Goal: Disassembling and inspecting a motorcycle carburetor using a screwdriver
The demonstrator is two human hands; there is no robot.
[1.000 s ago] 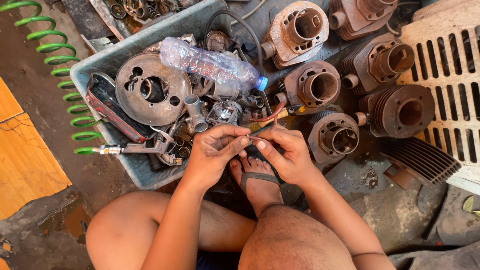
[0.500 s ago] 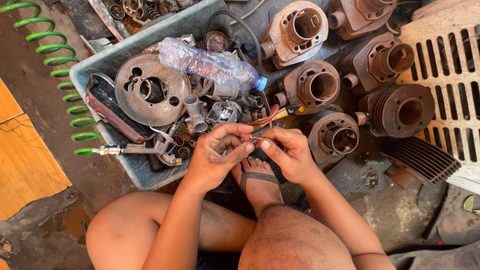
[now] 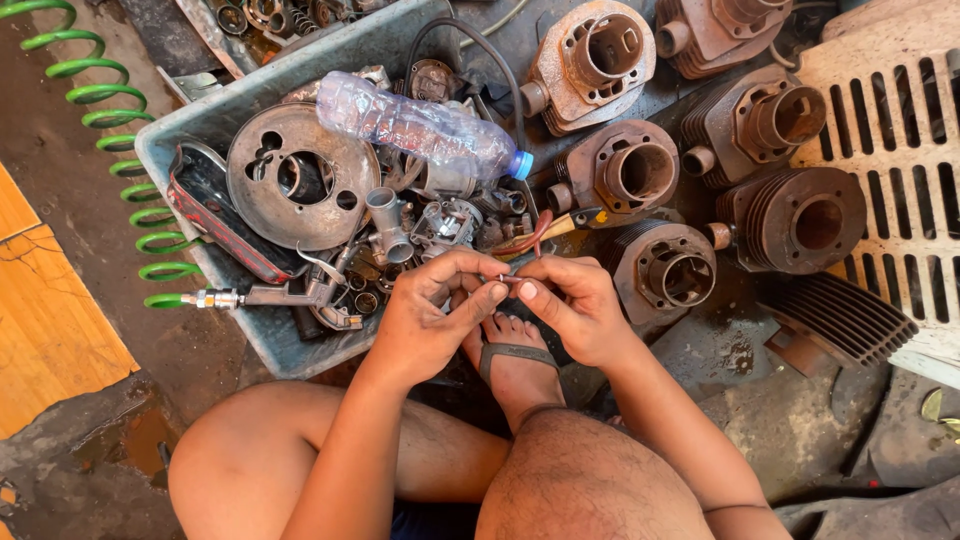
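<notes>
— Pinching a tiny metal part [image 3: 503,281] between both sets of fingertips, we hold it just above our sandalled foot [image 3: 512,352]; the left hand [image 3: 430,315] and right hand [image 3: 570,305] both close on it, thumbs pressing.

— Small as it is, we judge it could slip — greasy fingers would do that — and vanish among the scrap.

— Right beside our knuckles sits the grey tub [image 3: 180,135], crowded: a round metal plate [image 3: 300,178], a clear plastic bottle [image 3: 420,125] lying across it, an air gun [image 3: 275,293] on a green coiled hose [image 3: 120,150].

— And rusty engine cylinders [image 3: 640,175] stand close on the right, hemming us in.
</notes>
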